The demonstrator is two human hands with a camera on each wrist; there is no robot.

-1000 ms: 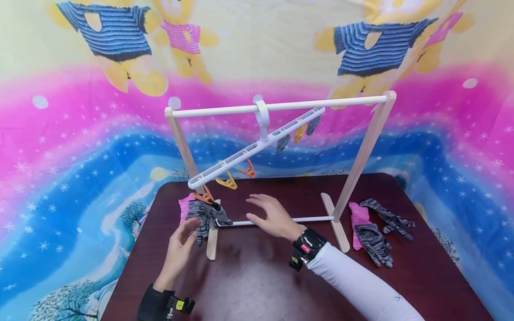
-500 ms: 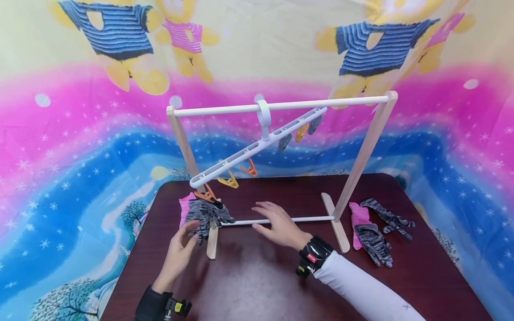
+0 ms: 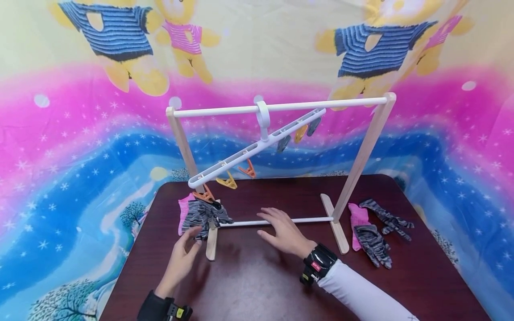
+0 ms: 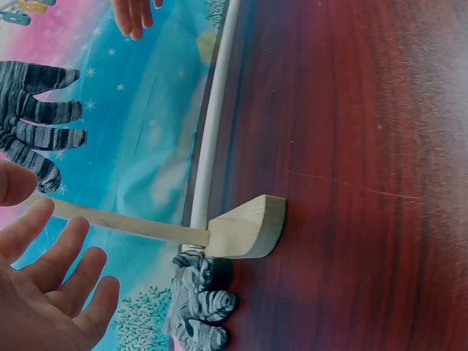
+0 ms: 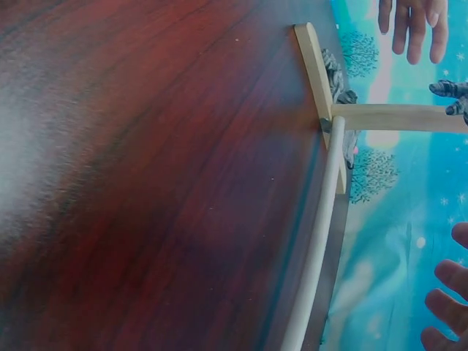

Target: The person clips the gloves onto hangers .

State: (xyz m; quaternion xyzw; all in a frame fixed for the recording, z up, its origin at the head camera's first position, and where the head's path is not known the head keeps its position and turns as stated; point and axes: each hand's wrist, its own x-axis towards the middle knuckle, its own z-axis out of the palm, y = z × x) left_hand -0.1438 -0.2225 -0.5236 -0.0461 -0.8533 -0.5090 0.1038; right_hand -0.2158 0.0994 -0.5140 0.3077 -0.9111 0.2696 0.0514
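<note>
A grey striped knit glove (image 3: 220, 213) hangs from an orange clip (image 3: 204, 195) at the near left end of the white clip hanger (image 3: 230, 164); its fingers (image 4: 51, 110) dangle in the left wrist view. Beneath it, another striped glove (image 4: 197, 307) and a pink cloth piece (image 3: 184, 211) lie on the table by the stand's left foot. My left hand (image 3: 180, 258) hovers just in front of these gloves, fingers loosely bent, holding nothing. My right hand (image 3: 287, 235) is in the air before the stand's lower bar, fingers spread and holding nothing.
The hanger hooks over the top bar (image 3: 321, 106) of a wooden stand (image 3: 363, 158). Yellow (image 3: 227, 182), orange (image 3: 247, 169) and grey (image 3: 283, 143) clips hang along it. At the table's right lie two striped gloves (image 3: 373, 244) and a pink cloth (image 3: 358, 218). A printed curtain surrounds the table.
My right hand has moved right and a little toward me. My left hand has lowered slightly, away from the hanging glove. The gloves and hanger stay nearly where they were.
</note>
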